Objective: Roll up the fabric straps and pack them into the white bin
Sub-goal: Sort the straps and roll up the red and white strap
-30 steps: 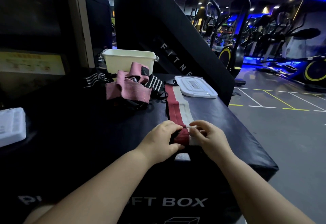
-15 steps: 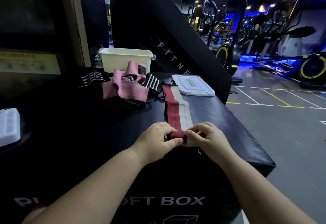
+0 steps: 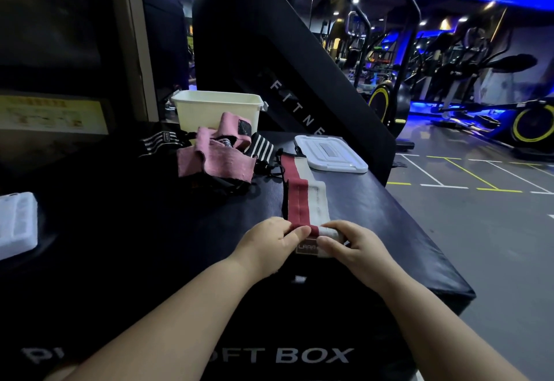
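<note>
- The left hand (image 3: 269,242) pinched the red side of the strap's (image 3: 305,198) rolled end near the box's (image 3: 389,230) front edge, and the right hand (image 3: 353,245) pinched the white side.
- Rolling well likely called for even pressure from both hands and square edges, so the roll would not cone.
- A tray (image 3: 16,224) sat at the left edge.
- A pile (image 3: 215,165) of unrolled straps lay in front of the bin (image 3: 215,111) at the far edge, partly blocking the reach to it.
- The lid (image 3: 329,156) lay just beside the strap's far end, clear of the roll.
</note>
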Motion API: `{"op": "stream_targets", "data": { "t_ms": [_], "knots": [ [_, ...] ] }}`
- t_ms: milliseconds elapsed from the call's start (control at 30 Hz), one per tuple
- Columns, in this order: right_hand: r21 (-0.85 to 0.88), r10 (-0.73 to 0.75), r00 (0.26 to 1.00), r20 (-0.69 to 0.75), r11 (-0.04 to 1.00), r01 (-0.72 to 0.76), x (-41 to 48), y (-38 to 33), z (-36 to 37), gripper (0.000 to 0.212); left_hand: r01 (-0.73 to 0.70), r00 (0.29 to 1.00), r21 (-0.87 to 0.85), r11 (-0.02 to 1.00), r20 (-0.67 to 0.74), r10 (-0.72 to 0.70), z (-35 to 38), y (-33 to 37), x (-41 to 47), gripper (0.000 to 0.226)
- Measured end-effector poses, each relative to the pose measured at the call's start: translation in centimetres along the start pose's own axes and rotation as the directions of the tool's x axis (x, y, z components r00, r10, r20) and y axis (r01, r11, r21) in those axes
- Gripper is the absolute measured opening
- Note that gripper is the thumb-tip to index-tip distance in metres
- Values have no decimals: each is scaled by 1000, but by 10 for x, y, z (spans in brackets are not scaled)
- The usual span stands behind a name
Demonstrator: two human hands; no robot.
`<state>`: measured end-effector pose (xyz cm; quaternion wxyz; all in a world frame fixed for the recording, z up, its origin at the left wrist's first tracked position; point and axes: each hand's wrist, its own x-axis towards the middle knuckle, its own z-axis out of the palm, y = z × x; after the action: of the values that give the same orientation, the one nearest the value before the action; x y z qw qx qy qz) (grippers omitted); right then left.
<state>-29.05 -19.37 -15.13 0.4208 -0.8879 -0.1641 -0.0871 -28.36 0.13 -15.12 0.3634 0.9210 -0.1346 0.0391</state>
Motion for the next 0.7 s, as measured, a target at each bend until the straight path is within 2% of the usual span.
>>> {"op": "stream_targets", "data": {
  "t_ms": [167, 300, 367, 433, 533, 700],
  "knots": [
    [16, 73, 997, 7, 997, -73, 2, -2, 1, 10, 74, 997, -26, 997, -9, -74, -3, 11, -1, 52],
    [27, 101, 995, 16, 994, -101, 5, -1, 0, 12, 35, 997, -6, 999, -70, -36, 6, 6, -1, 44],
    [25, 118, 993, 25, 993, -118, 8, -1, 0, 13, -10, 987, -88, 996, -163, -4, 10, 0, 0, 22],
    [22, 136, 990, 29, 990, -136, 10, 0, -1, 15, -55, 979, -193, 980, -205, 15, 12, -4, -1, 36],
    [35, 141, 990, 25, 989, -141, 10, -1, 1, 16, -81, 990, -158, 984, -127, 61, 10, -4, -2, 33],
    [-1, 137, 990, -4, 991, -137, 11, -2, 2, 21, -25, 1000, -132, 991, -8, 24, 4, 0, 4, 20]
  ]
}}
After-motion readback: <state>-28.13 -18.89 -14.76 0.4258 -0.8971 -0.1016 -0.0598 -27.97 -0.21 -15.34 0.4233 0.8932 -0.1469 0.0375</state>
